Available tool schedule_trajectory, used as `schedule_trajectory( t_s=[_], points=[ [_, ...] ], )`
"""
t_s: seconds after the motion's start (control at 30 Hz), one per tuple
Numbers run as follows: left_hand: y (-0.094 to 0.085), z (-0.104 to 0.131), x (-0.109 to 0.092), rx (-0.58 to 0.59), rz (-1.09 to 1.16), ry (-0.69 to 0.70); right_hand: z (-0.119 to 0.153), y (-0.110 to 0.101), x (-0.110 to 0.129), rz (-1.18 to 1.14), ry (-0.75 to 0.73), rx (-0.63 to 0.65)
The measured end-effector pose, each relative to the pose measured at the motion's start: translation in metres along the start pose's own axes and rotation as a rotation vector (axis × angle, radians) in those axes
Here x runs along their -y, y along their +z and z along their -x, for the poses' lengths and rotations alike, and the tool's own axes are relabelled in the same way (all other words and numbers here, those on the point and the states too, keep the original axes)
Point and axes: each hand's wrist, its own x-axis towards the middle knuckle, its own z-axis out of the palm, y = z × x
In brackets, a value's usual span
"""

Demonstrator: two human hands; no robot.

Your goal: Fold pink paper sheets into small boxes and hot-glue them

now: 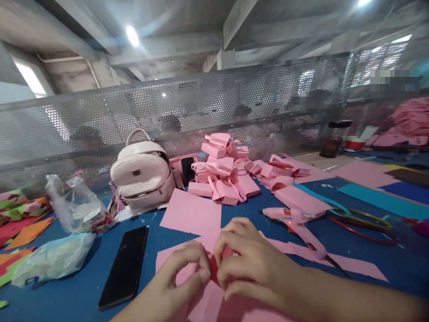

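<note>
Both of my hands are close together over a folded pink paper piece [206,302] at the near middle of the table. My left hand [182,273] pinches an edge of it between thumb and forefinger. Curled over its right side is my right hand [246,259], its fingertips down inside the fold, where what they grip is partly hidden. Under and behind the hands lie flat pink paper sheets [192,212]. A pink hot glue gun [300,228] with a small red light rests to the right, its nozzle pointing left.
A pile of folded pink paper boxes [223,167] stands behind. Leftward are a black phone [124,268], a pale backpack [142,172] and plastic bags [55,259]. Colored hoops [363,226], a teal strip [382,201] and a dark jar [335,138] are rightward. A perforated metal screen [187,103] crosses the back.
</note>
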Motion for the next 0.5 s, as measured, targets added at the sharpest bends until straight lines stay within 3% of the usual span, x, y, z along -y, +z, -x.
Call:
schedule_trajectory(
  t_s=[0.23,0.37,0.5],
  points=[
    [-0.0018,-0.0038,-0.0021,0.03,0.174,-0.068,-0.0025,-0.0013,0.0006,-0.007,-0.025,0.023],
    [-0.0006,-0.0033,-0.0031,-0.011,0.067,0.013,-0.0033,-0.002,0.0023,-0.031,0.004,0.035],
    [-0.0008,-0.002,-0.0043,-0.14,-0.174,0.175,-0.0033,-0.0009,0.0002,-0.081,0.049,-0.006]
  ],
)
